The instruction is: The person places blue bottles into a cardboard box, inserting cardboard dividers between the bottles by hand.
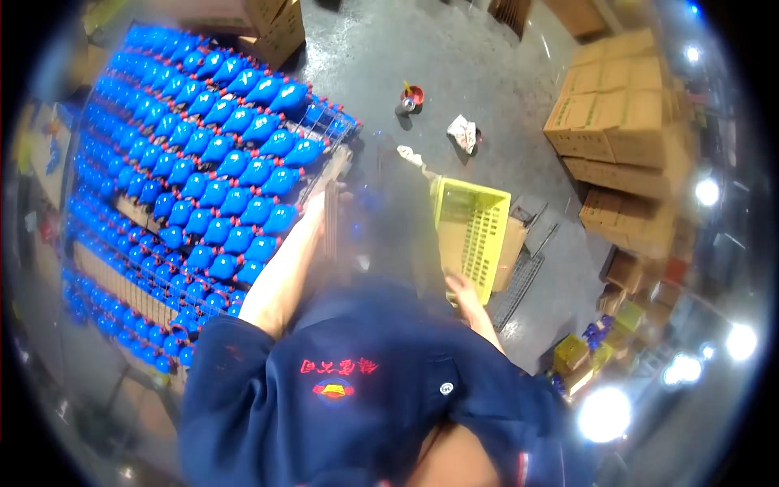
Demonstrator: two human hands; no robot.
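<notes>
My left hand (315, 213) is at the right edge of a wire rack (318, 172) full of glossy blue rounded pieces (235, 162) with red ends. Its fingers are blurred and partly hidden, so their grip does not show. To the right of my dark trouser legs (410, 235), my right hand (461, 290) is closed over the near end of a yellow-green plastic crate (492, 235) with slotted walls. A flat brown surface shows inside the crate.
Cardboard boxes (608, 105) are stacked at the right, with another box (280, 36) beyond the rack. On the grey floor (357, 89) lie a small red container (415, 95) and a crumpled white cloth or paper (462, 133). A dark metal grid (521, 288) is beside the crate.
</notes>
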